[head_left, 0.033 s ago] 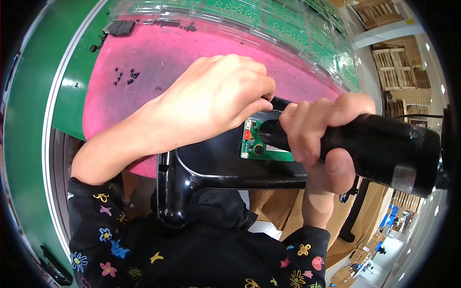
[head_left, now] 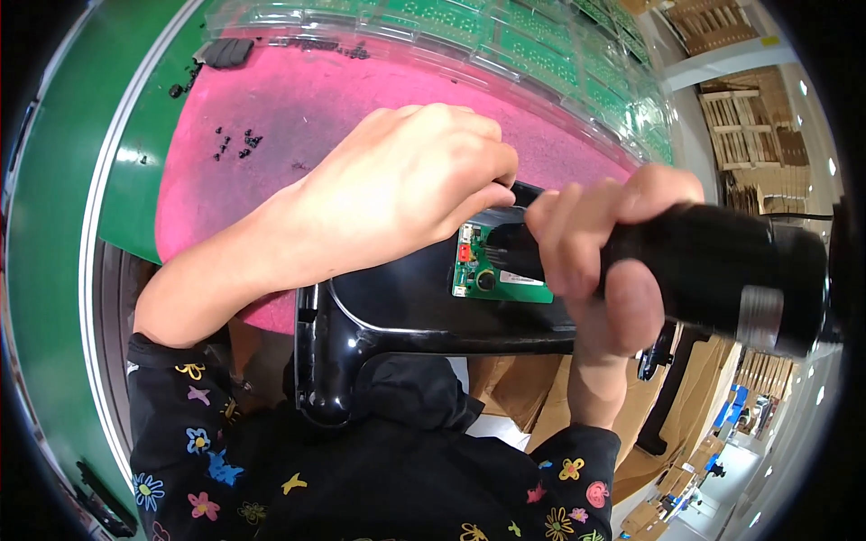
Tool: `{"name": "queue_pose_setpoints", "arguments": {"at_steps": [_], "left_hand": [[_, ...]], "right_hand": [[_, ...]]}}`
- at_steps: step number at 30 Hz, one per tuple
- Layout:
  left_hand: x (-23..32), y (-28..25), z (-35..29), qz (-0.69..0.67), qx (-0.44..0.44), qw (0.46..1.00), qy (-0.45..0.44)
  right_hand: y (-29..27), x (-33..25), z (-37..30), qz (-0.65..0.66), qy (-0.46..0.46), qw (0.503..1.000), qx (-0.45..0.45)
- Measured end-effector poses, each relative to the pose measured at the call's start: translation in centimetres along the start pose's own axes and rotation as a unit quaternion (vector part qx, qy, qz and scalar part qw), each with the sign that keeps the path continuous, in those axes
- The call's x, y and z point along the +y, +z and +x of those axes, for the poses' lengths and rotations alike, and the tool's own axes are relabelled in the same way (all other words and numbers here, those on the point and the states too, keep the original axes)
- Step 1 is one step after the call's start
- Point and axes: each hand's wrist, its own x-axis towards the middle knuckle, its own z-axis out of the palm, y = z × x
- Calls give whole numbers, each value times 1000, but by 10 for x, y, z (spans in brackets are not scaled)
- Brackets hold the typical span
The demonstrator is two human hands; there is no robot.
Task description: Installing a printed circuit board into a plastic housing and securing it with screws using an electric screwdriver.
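Note:
My right hand (head_left: 613, 239) is wrapped round a thick black electric screwdriver (head_left: 713, 270), slightly blurred. The tool lies nearly level, its narrow nose over a green circuit board (head_left: 478, 282) with a red connector and a white label. What the tip touches I cannot see. The board sits in a glossy black plastic housing (head_left: 397, 302) in front of me. My left hand (head_left: 424, 171) is closed, thumb and fingers pinched together above the housing's far edge, beside the tool's nose. Whatever it may hold is hidden.
A pink mat (head_left: 298, 95) on a green tabletop (head_left: 126, 216) lies under the housing. Small black screws (head_left: 244, 144) are scattered at the left. Clear plastic trays (head_left: 505, 54) with green boards line the far side. Cardboard (head_left: 514, 383) lies below the table's near side.
The screwdriver's rear end has risen slightly in my right hand, and hand and tool are more blurred. My left hand and the housing have stayed in place.

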Motion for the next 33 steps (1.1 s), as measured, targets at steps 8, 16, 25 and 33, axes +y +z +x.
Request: {"name": "queue_pose_setpoints", "arguments": {"at_steps": [8,16,25,33], "left_hand": [[2,1,3,-15,-10,1000,-7],[-3,-3,2,-21,-62,995,80],[3,3,7,-63,-73,974,207],[5,4,3,4,-106,975,195]], "right_hand": [[12,-6,-9,-46,-13,997,67],[4,-36,-18,78,-156,981,81],[8,-48,-24,115,-202,968,93],[11,-44,-24,90,-215,969,83]]}}
